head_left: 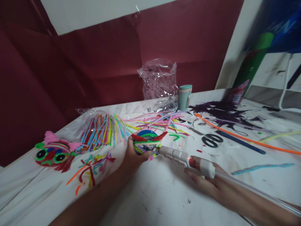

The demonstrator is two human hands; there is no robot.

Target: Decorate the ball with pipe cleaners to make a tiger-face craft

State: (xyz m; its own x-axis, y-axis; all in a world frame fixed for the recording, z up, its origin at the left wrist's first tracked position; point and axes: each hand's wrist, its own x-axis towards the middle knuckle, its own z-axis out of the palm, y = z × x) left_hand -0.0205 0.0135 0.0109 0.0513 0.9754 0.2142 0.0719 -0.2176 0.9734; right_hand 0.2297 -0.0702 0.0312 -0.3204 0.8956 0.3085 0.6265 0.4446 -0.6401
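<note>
My left hand (133, 154) is closed round a small round craft piece (147, 142) wound from coloured pipe cleaners, with red fuzzy pieces on top. My right hand (204, 177) grips a white hot glue gun (185, 158). The gun's nozzle touches the right side of the craft piece, and a small red light glows on its body. A clear glue stick sticks out behind the gun along my right forearm. Both hands are low over the white table (155, 194).
A finished pipe-cleaner animal face (53, 153) with green-rimmed eyes lies at the left. Bundles of coloured pipe cleaners (103, 130) and loose cut bits lie behind my hands. Black scissors (210, 140), a teal cup (185, 97), a crumpled clear bag (160, 80) and dark purple scraps (223, 111) are to the right.
</note>
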